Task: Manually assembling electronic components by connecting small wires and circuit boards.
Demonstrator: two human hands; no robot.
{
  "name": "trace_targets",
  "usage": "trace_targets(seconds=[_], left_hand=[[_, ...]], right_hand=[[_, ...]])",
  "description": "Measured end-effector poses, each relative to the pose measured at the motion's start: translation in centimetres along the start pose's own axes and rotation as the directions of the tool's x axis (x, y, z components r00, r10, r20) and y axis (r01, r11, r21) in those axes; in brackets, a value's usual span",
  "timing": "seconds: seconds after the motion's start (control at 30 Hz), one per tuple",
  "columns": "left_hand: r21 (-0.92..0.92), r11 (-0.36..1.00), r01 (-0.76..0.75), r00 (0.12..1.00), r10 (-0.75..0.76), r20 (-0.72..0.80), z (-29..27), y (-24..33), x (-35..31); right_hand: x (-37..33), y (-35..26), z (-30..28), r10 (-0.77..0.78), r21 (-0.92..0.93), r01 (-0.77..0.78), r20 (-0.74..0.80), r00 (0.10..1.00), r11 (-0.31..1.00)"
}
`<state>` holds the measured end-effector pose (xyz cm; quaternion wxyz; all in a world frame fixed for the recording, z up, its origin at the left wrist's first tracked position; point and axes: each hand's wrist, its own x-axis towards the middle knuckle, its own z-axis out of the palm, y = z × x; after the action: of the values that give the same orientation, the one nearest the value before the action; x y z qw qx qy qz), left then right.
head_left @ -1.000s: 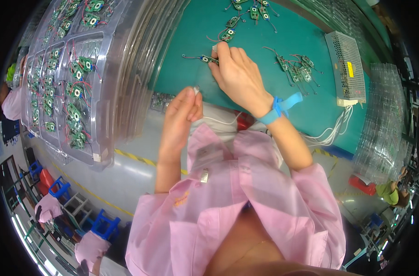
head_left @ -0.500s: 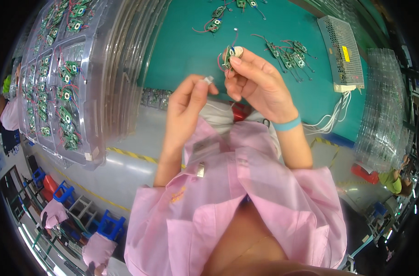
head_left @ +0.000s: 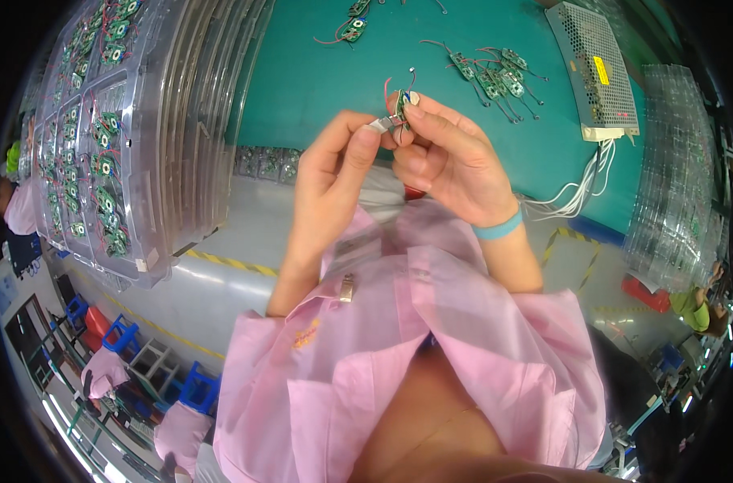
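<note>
One small whitish plug (head_left: pixel 380 125) sits in the closed grip of the bare left hand (head_left: pixel 331 173), upper centre of the frame. Just beside it, the bare right hand (head_left: pixel 457 157) pinches a small green circuit board with red wire (head_left: pixel 402 105) between thumb and fingers, the plug's end at the board's lower edge; whether it is seated, one cannot tell. Both are above the flat green table (head_left: pixel 310 84).

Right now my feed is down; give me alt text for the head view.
The left hand pinches a small white connector, apparently touching the wired green circuit board held in the right hand. Beyond, loose circuit boards and a perforated metal power supply lie on a green tabletop; stacked clear plastic trays stand at left.
</note>
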<state>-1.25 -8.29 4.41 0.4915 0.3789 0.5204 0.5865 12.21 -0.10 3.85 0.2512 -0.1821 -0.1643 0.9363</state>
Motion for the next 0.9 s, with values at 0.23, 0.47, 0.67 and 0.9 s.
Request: trace_targets(seconds=[0.23,0.47,0.67,0.9], left_hand=[[0.083,0.997,-0.007,1.0,0.007,0.006,-0.08,-0.14,-0.06],[0.03,1.0,0.0,1.0,0.001,-0.023,-0.03,-0.27,-0.15],[0.097,0.995,-0.01,0.999,0.014,-0.036,-0.03,-0.34,-0.13],[0.035,0.999,-0.03,0.999,0.032,-0.045,0.12,-0.48,-0.08]], right_hand=[[-0.08,0.13,-0.1,-0.002,0.004,0.003,-0.008,1.0,1.0],[-0.12,0.14,0.27,0.005,0.02,-0.005,-0.025,1.0,1.0],[-0.21,0.19,0.36,0.006,0.028,-0.006,-0.024,1.0,1.0],[-0.13,0.38,0.08,0.001,0.072,0.001,-0.021,1.0,0.997]])
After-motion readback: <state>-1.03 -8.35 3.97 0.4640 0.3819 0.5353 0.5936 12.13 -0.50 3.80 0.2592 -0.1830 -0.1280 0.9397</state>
